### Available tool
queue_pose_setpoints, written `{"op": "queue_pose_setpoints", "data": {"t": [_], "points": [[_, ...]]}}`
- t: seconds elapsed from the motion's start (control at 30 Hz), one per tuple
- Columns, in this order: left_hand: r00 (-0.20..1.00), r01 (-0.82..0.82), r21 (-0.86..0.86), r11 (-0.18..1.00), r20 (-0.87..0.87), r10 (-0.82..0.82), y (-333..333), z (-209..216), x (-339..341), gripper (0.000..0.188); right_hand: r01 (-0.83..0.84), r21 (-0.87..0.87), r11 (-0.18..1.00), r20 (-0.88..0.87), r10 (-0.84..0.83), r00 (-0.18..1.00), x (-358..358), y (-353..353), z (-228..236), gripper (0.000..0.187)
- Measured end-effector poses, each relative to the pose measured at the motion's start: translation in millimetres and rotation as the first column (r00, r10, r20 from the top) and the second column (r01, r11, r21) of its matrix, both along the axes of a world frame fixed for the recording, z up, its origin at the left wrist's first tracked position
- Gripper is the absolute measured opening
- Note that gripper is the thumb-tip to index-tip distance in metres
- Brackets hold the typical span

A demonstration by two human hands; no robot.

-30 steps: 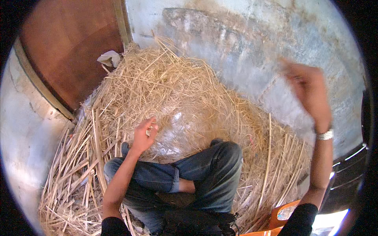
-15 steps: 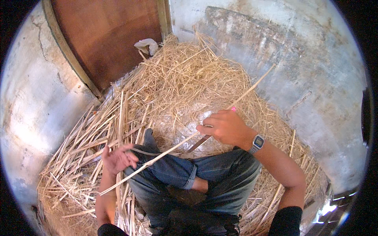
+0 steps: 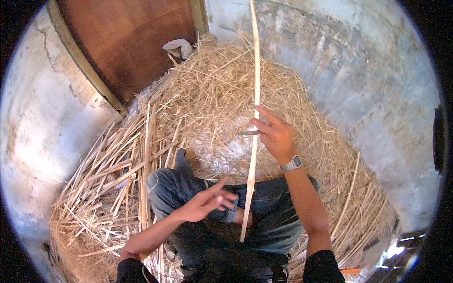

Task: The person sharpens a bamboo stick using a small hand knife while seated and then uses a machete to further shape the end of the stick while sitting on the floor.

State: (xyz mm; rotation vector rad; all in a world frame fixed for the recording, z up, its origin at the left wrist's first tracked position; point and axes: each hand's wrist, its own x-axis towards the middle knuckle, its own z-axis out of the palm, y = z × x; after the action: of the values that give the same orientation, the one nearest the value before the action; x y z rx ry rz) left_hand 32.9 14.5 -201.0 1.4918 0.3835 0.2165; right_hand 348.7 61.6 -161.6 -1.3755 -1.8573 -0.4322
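One pale strip (image 3: 253,158), running from upper to lower middle, is gripped with one knife (image 3: 247,133) by the right hand (image 3: 276,134). The left hand (image 3: 207,205) is held with fingers spread, lower middle. One whitish bag (image 3: 178,47), contents hidden, is seen upper left.

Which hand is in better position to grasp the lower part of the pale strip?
Probably the left hand: it is open, appears empty, and looks close to the lower part of the pale strip. The right hand is higher up, seemingly occupied with the strip and a thin blade.
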Motion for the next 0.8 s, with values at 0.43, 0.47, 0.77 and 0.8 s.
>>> {"op": "queue_pose_setpoints", "data": {"t": [0.43,0.47,0.77,0.8], "points": [[0.913,-0.408,0.074,0.91,0.022,0.407,3,-75,97,0.03,0.186,0.1,0.977,-0.641,-0.08,0.764,-24,-19,-58,0.052],[0.894,-0.445,0.12,0.887,0.016,0.447,7,-64,96,0.028,0.112,0.006,0.994,-0.685,-0.077,0.724,-21,-23,-62,0.042],[0.612,-0.749,0.456,0.48,0.201,0.765,72,13,103,0.031,-0.464,-0.237,0.853,-0.846,0.054,0.531,-20,-32,-77,0.031],[0.613,-0.751,0.442,0.49,0.19,0.767,78,15,99,0.037,-0.488,-0.29,0.823,-0.778,0.095,0.622,-28,-34,-71,0.031]]}}
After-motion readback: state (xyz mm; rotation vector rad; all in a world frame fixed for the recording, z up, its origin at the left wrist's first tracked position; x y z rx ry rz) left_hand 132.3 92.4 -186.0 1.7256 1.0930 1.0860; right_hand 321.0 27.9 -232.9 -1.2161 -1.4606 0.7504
